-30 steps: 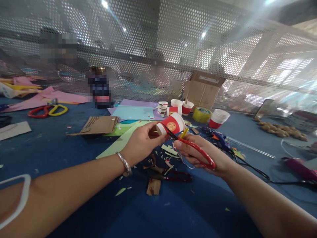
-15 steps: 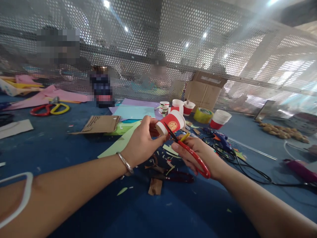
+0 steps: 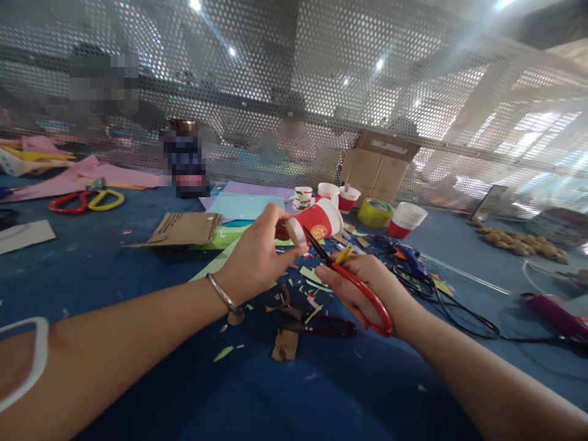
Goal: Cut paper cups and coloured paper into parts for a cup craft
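Observation:
My left hand [image 3: 257, 254] grips a red and white paper cup [image 3: 321, 215] by its base end, so the cup lies on its side with the rim toward the right. My right hand [image 3: 362, 275] is closed around scissors [image 3: 370, 300] with a red handle and a yellow one. Their dark blades point up and left, with the tips in front of the cup's printed logo; whether they touch it I cannot tell. Below the hands, a dark-handled pair of scissors [image 3: 328, 326] and a brown cardboard scrap [image 3: 285, 344] lie among paper cuttings.
Paper cups [image 3: 407, 219], yellow tape [image 3: 375, 212] and a cardboard box [image 3: 379, 165] stand behind. A blue glue gun [image 3: 411, 260] with a black cable lies to the right. Cardboard [image 3: 186, 228], coloured paper [image 3: 248, 205] and red-yellow scissors [image 3: 87, 199] are on the left.
The cup has turned in my left hand, and its logo now sits lower. The scissors have dropped a little away from the cup. The whole view has shifted slightly.

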Demonstrator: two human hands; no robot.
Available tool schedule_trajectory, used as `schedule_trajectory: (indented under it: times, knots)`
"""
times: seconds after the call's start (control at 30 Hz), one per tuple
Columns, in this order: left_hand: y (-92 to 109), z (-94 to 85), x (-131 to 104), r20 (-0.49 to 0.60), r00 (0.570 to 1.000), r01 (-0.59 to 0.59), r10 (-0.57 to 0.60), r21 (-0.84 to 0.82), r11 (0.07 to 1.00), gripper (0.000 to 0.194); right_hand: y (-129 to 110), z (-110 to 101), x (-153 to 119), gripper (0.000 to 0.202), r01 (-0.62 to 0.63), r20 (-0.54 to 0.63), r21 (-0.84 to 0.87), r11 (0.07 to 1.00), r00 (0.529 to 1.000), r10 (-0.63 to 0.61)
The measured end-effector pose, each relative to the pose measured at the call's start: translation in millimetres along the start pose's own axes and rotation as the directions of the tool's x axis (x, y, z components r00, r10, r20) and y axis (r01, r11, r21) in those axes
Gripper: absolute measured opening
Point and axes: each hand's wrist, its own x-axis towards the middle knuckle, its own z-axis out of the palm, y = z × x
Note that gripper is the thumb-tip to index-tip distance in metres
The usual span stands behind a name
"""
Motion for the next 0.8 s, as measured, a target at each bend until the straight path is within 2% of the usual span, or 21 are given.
schedule_trajectory:
  times: [0.13, 0.37, 0.5, 0.63, 0.7, 0.8]
  knots:
    - [-3, -3.3, 2, -0.043, 0.993, -0.106, 0.113, 0.132, 0.986, 0.036, 9, 4, 3, 0.05, 0.09, -0.032, -0.026, 0.996, 0.995, -0.091]
    - [0, 3.3, -5, 0.011, 0.999, -0.03, 0.03, -0.019, 0.999, 0.037, 12, 7, 4, 0.043, 0.105, -0.037, -0.037, 0.994, 0.994, -0.106]
    - [4, 3.0, -8, 0.042, 0.996, -0.08, 0.081, -0.015, 0.997, 0.034, 10, 8, 3, 0.042, 0.15, -0.039, -0.033, 0.988, 0.988, -0.151]
    - [4, 1.6, -8, 0.013, 0.993, -0.12, 0.119, 0.047, 0.992, 0.034, 11, 10, 6, 0.039, 0.203, -0.078, -0.038, 0.979, 0.976, -0.205]
    - [4, 3.2, -9, -0.015, 0.996, -0.084, 0.084, -0.012, 0.996, 0.039, 10, 10, 6, 0.04, 0.233, -0.1, -0.063, 0.97, 0.966, -0.238]
    - [5, 7.7, -9, -0.035, 0.999, 0.006, -0.014, -0.212, 0.977, 0.05, 7, 9, 5, 0.037, 0.252, -0.137, -0.111, 0.961, 0.954, -0.266]
